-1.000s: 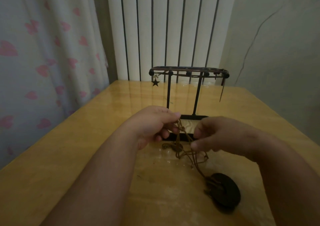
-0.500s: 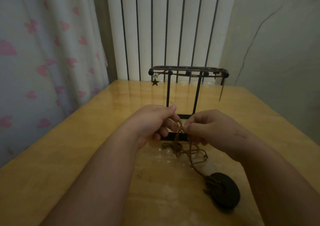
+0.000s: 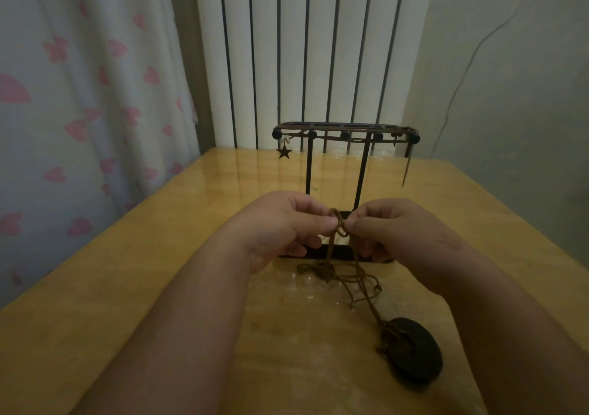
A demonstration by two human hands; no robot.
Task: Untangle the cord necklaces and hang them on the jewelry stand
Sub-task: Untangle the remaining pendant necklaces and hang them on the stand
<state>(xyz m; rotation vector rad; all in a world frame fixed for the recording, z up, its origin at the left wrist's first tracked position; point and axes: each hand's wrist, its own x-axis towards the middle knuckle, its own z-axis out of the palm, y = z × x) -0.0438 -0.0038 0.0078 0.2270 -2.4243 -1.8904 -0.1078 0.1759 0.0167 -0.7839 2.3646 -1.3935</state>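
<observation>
Tangled brown cord necklaces (image 3: 347, 279) lie on the wooden table (image 3: 191, 271) in front of a black metal jewelry stand (image 3: 345, 134). One cord runs down to a dark round pendant (image 3: 414, 349) at the near right. My left hand (image 3: 283, 223) and my right hand (image 3: 392, 226) meet fingertip to fingertip above the tangle, and both pinch a small loop of cord (image 3: 339, 225) lifted off the table. On the stand's top bar a cord necklace with a star charm (image 3: 284, 152) hangs at the left end, and a thin dark piece (image 3: 406, 167) dangles at the right end.
The stand's flat base (image 3: 334, 252) sits just behind my hands. A radiator (image 3: 306, 54) and a heart-patterned curtain (image 3: 79, 96) stand behind the table; a grey wall (image 3: 510, 80) is at the right. Bare tabletop lies left and near.
My right hand has moved left and up until it meets my left hand, and both now pinch the same raised loop of cord. The pendant has stayed put.
</observation>
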